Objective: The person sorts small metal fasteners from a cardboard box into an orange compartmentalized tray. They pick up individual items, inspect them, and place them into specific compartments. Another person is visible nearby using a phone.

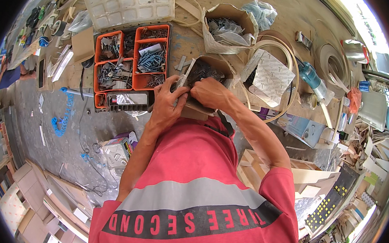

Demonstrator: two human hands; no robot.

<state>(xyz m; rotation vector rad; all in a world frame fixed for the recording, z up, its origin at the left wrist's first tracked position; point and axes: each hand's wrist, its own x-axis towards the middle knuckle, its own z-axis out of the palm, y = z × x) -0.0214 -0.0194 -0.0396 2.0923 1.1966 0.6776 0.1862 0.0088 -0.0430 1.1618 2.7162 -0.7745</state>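
A small cardboard box point(227, 66) with dark screws or similar small fasteners point(202, 70) inside stands at the bench's near edge, close against my body. My left hand point(167, 101) is closed at the box's left side, its fingers bent around a pale upright flap point(187, 73). Over the box's near side, my right hand point(210, 93) is curled with the fingertips pointing down and left, close to the left fingers. Whatever lies in the right fingers is hidden. Just left of the box lie small grey metal plates point(180, 62) on the wooden bench point(184, 38).
An organizer with orange trays point(135, 80) of screws and fittings sits left of my hands, its lid point(128, 6) raised behind. Beyond the small box is a larger carton point(210, 44) of fasteners. On the right are edging rolls point(334, 63) and a teal power tool point(310, 77). Another person's arm point(26, 73) shows far left.
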